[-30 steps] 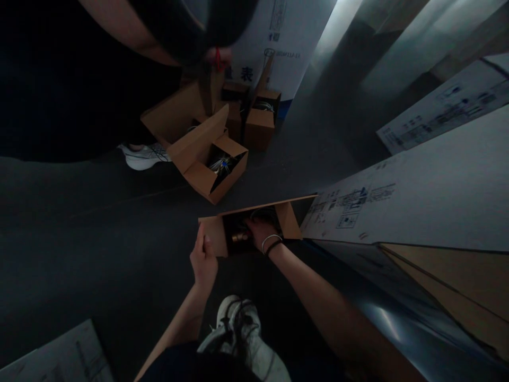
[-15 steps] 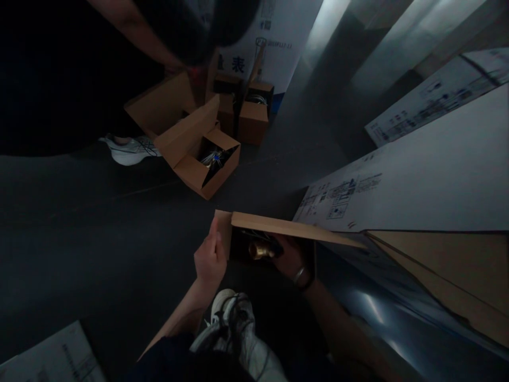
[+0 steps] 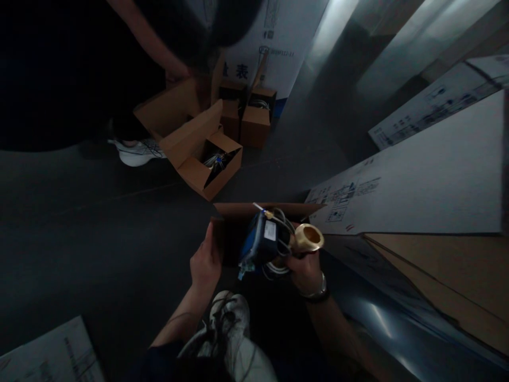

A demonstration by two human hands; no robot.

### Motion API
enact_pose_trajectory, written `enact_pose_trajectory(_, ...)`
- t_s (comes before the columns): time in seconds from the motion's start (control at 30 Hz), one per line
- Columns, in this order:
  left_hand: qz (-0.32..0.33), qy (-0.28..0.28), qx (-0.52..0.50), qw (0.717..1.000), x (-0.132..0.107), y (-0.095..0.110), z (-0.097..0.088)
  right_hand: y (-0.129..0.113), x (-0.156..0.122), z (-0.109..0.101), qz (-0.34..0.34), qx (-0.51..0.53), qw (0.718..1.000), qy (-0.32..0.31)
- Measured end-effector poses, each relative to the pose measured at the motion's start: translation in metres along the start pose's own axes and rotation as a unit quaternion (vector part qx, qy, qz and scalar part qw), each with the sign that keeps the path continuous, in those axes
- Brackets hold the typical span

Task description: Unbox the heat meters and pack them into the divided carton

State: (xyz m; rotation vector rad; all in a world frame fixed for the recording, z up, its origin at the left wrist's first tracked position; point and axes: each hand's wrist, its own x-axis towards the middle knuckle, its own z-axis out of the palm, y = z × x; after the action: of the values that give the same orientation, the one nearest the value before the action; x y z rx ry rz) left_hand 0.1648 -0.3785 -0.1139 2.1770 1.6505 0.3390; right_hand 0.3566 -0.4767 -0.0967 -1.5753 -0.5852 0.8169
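Two hands: the left hand grips the cardboard box wall; the right hand clasps the blue, brass-ended meter just above it. Its trailing wires could snag the box and tip it.

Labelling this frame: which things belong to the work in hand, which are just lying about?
In hand: blue meter with brass end, gripped by the right hand; open cardboard box, edge held by the left hand.
Lying about: open floor box with wires; smaller boxes behind it; white printed carton at right; a co-worker's arm and shoe.
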Motion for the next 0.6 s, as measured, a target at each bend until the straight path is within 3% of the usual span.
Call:
enact_pose_trajectory(0.13, -0.053, 0.001, 0.026, 0.998, 0.0, 0.004, -0.007, -0.012, 0.007, -0.002, 0.065, 0.077, 0.993, -0.065)
enact_pose_trajectory(0.27, -0.061, 0.018, 0.007, 0.998, -0.001, 0.005, -0.006, -0.036, 0.016, -0.002, 0.171, 0.203, 0.951, -0.157)
enact_pose_trajectory(0.4, -0.066, 0.026, 0.014, 0.997, -0.003, 0.008, 0.001, -0.053, 0.021, -0.001, 0.166, 0.238, 0.945, -0.15)
enact_pose_trajectory(0.6, -0.066, 0.023, 0.027, 0.997, -0.005, 0.011, 0.002, -0.052, 0.02, -0.002, 0.155, 0.241, 0.953, -0.095)
